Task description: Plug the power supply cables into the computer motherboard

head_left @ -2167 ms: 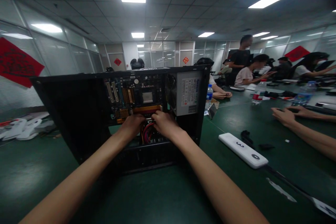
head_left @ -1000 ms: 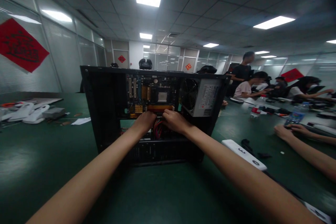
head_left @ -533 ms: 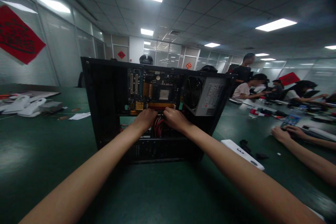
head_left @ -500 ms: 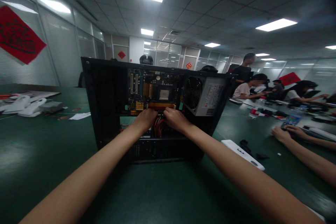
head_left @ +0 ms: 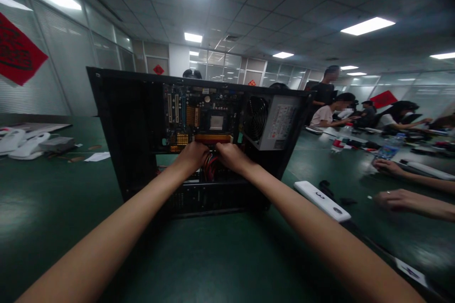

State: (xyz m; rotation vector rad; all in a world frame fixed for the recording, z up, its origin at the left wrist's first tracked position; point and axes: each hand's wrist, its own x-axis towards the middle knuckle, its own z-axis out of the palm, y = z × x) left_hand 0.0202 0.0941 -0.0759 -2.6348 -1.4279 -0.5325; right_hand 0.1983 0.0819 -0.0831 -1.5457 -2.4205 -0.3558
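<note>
A black computer case (head_left: 122, 137) stands open-sided on the green table in front of me. Both my hands reach inside, to the lower edge of the motherboard (head_left: 229, 110). My left hand (head_left: 195, 155) is closed near the left end of the orange-yellow memory slots (head_left: 213, 139). Closed likewise, my right hand (head_left: 232, 154) is at their right end. What the fingertips grip is hidden behind the knuckles. Coloured cables (head_left: 212, 166) hang between the hands. A silver power supply (head_left: 279, 123) with a black fan sits at the case's upper right.
White devices (head_left: 30, 144) and a sheet of paper (head_left: 97, 156) lie on the left. To the right are a white block marked 3 (head_left: 322, 200), bottles (head_left: 341, 139) and another person's hands (head_left: 398, 199). Several people sit or stand farther back.
The view has shifted slightly, so the case appears a little larger and farther left. My hands stay at the memory slots. The neighbour's hands on the right have moved apart.
</note>
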